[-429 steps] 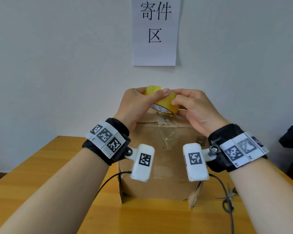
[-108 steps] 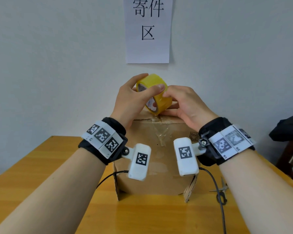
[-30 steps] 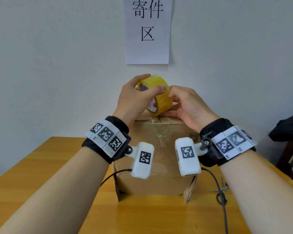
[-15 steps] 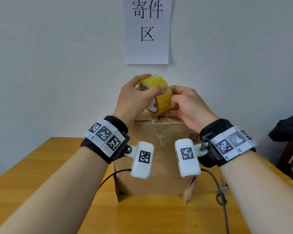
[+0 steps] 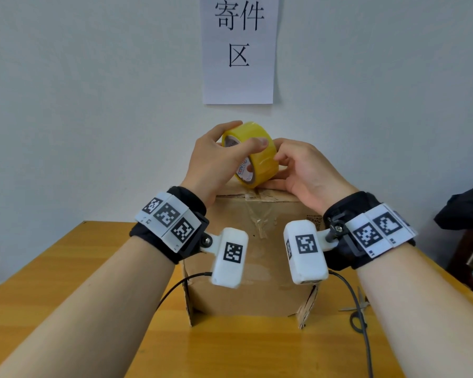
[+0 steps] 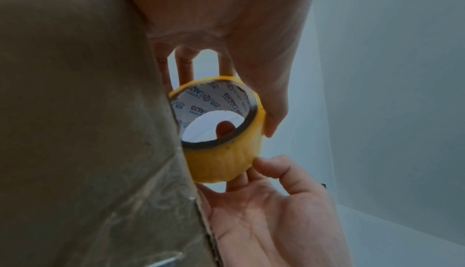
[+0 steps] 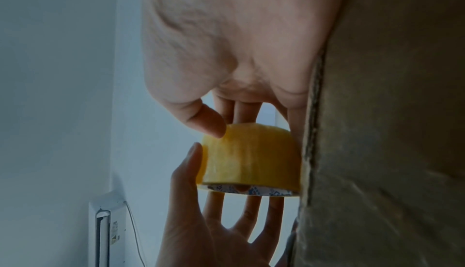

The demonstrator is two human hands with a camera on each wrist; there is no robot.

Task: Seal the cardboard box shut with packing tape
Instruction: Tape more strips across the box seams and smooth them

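The left hand [image 5: 213,162] gripped the tape roll [image 5: 257,156] above the box [image 5: 246,290]; the right hand [image 5: 306,170] pinched its outer surface.

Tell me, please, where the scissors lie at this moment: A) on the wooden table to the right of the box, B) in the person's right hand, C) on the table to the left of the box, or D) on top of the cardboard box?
A: in the head view the scissors lie flat on the wooden table just right of the cardboard box, while both hands are busy with the tape roll.
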